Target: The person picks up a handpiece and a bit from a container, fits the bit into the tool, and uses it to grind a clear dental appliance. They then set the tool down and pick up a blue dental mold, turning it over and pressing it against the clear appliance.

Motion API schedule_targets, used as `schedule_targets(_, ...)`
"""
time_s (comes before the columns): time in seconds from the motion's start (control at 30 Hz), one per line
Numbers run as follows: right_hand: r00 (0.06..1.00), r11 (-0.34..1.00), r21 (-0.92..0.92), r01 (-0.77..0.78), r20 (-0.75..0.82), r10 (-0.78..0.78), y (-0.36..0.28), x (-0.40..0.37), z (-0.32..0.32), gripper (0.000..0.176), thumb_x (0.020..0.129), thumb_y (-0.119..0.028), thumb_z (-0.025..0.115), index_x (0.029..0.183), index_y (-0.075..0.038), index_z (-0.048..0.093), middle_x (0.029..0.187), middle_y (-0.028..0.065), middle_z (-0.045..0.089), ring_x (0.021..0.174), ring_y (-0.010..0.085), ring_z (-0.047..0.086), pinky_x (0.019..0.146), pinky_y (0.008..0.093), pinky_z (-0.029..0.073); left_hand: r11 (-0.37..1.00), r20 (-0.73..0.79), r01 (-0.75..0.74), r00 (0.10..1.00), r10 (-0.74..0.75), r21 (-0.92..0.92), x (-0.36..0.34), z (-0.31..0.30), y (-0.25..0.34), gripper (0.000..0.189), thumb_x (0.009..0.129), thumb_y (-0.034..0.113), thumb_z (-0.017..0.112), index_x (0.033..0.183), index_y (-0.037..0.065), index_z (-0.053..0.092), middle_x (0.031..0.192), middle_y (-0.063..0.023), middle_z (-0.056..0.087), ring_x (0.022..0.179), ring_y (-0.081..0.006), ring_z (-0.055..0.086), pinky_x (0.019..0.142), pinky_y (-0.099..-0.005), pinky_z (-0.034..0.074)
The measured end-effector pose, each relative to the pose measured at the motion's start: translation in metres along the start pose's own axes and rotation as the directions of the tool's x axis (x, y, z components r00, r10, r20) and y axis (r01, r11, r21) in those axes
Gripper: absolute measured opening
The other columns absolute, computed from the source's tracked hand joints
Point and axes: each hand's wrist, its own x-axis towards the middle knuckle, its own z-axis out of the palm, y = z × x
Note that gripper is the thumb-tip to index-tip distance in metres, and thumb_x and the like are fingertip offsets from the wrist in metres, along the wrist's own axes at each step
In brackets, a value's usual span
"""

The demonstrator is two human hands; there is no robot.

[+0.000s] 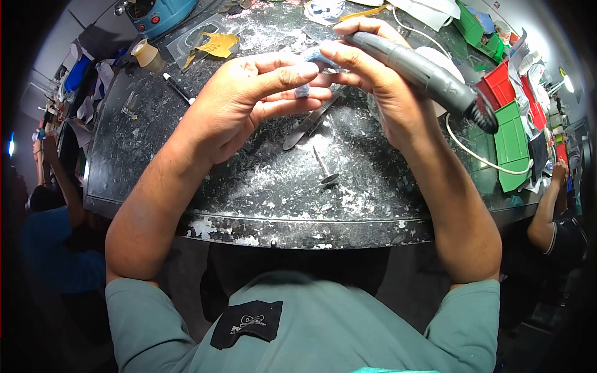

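Over the worktable, my left hand (239,93) has its thumb and fingers closed round a small pale-blue piece (318,57), mostly hidden by fingers. My right hand (398,93) grips a dark grey rotary handpiece (420,67), its body sloping back over the hand. The right fingertips meet the left ones at the blue piece. Whether a bit touches the piece is hidden. Below the hands, a flat metal blade (303,132) lies on the table, partly covered. Nearer me, a thin shank with a round disc head (328,178) rests on the surface.
White dust and scraps cover the black tabletop (267,193). A black pen (176,88), a torn yellow sheet (219,45) and a turquoise machine (165,17) lie left. A white cord (482,151) and green bin (511,146) are right. Other people sit at both sides.
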Motion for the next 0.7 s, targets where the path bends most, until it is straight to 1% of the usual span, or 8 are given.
schedule_targets(0.1, 0.990, 0.981, -0.160, 0.112, 0.105, -0.096, -0.006, 0.000, -0.003, 0.026, 0.088, -0.007, 0.064, 0.112, -0.006, 0.055, 0.107, 0.0079, 0.060, 0.100, 0.0163, 0.064, 0.084, 0.0275, 0.055, 0.993, -0.027, 0.055, 0.998, -0.058, -0.106, -0.001, 0.001, 0.002, 0.041, 0.096, 0.020, 0.054, 0.122, -0.010, 0.050, 0.111, -0.0204, 0.063, 0.103, -0.0246, 0.065, 0.094, -0.0336, 0.053)
schedule_targets(0.17, 0.965, 0.827, -0.498, 0.262, 0.118, -0.235, -0.016, -0.002, 0.003, 0.024, 0.082, -0.003, 0.067, 0.103, 0.001, 0.057, 0.090, 0.0085, 0.062, 0.079, 0.0120, 0.063, 0.069, 0.0228, 0.050, 0.980, -0.046, 0.093, 0.994, -0.102, -0.174, -0.001, 0.001, 0.002, 0.042, 0.097, 0.022, 0.052, 0.123, -0.011, 0.049, 0.111, -0.0205, 0.063, 0.104, -0.0246, 0.064, 0.094, -0.0338, 0.053)
schedule_targets(0.23, 0.984, 0.900, -0.399, 0.177, 0.038, -0.176, -0.014, -0.004, 0.010, 0.023, 0.081, -0.003, 0.068, 0.102, -0.001, 0.058, 0.087, 0.0074, 0.063, 0.079, 0.0116, 0.063, 0.068, 0.0226, 0.050, 0.958, 0.022, 0.118, 0.993, -0.116, -0.260, 0.002, -0.001, -0.001, 0.043, 0.100, 0.024, 0.046, 0.124, -0.011, 0.048, 0.112, -0.0206, 0.062, 0.105, -0.0245, 0.063, 0.094, -0.0344, 0.053)
schedule_targets(0.3, 0.969, 0.738, -0.641, 0.211, 0.036, -0.246, -0.025, -0.009, 0.017, 0.025, 0.081, -0.005, 0.069, 0.103, -0.003, 0.058, 0.086, 0.0058, 0.063, 0.079, 0.0108, 0.062, 0.068, 0.0221, 0.050, 0.962, 0.053, 0.120, 0.993, -0.110, -0.246, 0.003, -0.007, -0.004, 0.043, 0.101, 0.024, 0.042, 0.124, -0.011, 0.048, 0.113, -0.0208, 0.062, 0.107, -0.0245, 0.062, 0.095, -0.0349, 0.052)
schedule_targets(0.47, 0.987, 0.817, -0.564, -0.124, -0.151, 0.046, -0.041, -0.008, 0.031, 0.028, 0.078, -0.002, 0.070, 0.104, -0.004, 0.059, 0.085, 0.0051, 0.063, 0.078, 0.0098, 0.062, 0.067, 0.0215, 0.050, 0.990, 0.050, 0.057, 0.997, -0.051, -0.128, 0.001, -0.007, -0.003, 0.041, 0.099, 0.022, 0.047, 0.123, -0.011, 0.049, 0.112, -0.0196, 0.063, 0.102, -0.0248, 0.065, 0.092, -0.0337, 0.053)
schedule_targets(0.5, 0.987, 0.817, -0.563, -0.126, -0.152, 0.047, -0.040, -0.010, 0.030, 0.028, 0.078, -0.002, 0.070, 0.104, -0.004, 0.059, 0.085, 0.0051, 0.063, 0.078, 0.0098, 0.062, 0.067, 0.0215, 0.050, 0.995, 0.032, 0.048, 0.998, -0.046, -0.088, 0.000, -0.006, -0.002, 0.041, 0.098, 0.022, 0.048, 0.122, -0.011, 0.050, 0.111, -0.0193, 0.064, 0.100, -0.0245, 0.065, 0.091, -0.0334, 0.054)
schedule_targets(0.57, 0.970, 0.719, -0.664, 0.206, 0.043, -0.238, -0.035, -0.014, 0.025, 0.027, 0.079, -0.002, 0.070, 0.104, -0.004, 0.059, 0.085, 0.0050, 0.063, 0.078, 0.0097, 0.062, 0.067, 0.0208, 0.050, 0.998, 0.018, 0.033, 0.999, -0.032, -0.055, -0.001, -0.005, -0.001, 0.041, 0.098, 0.023, 0.049, 0.122, -0.011, 0.051, 0.110, -0.0191, 0.064, 0.098, -0.0240, 0.066, 0.090, -0.0327, 0.055)
schedule_targets(0.7, 0.991, 0.844, -0.529, 0.093, -0.033, -0.130, -0.024, -0.011, 0.018, 0.028, 0.079, -0.003, 0.071, 0.103, -0.004, 0.059, 0.086, 0.0050, 0.063, 0.079, 0.0099, 0.062, 0.068, 0.0213, 0.050, 1.000, -0.005, 0.008, 1.000, -0.008, -0.011, -0.001, -0.006, -0.002, 0.040, 0.097, 0.022, 0.050, 0.121, -0.010, 0.052, 0.110, -0.0184, 0.064, 0.095, -0.0226, 0.067, 0.086, -0.0308, 0.056)
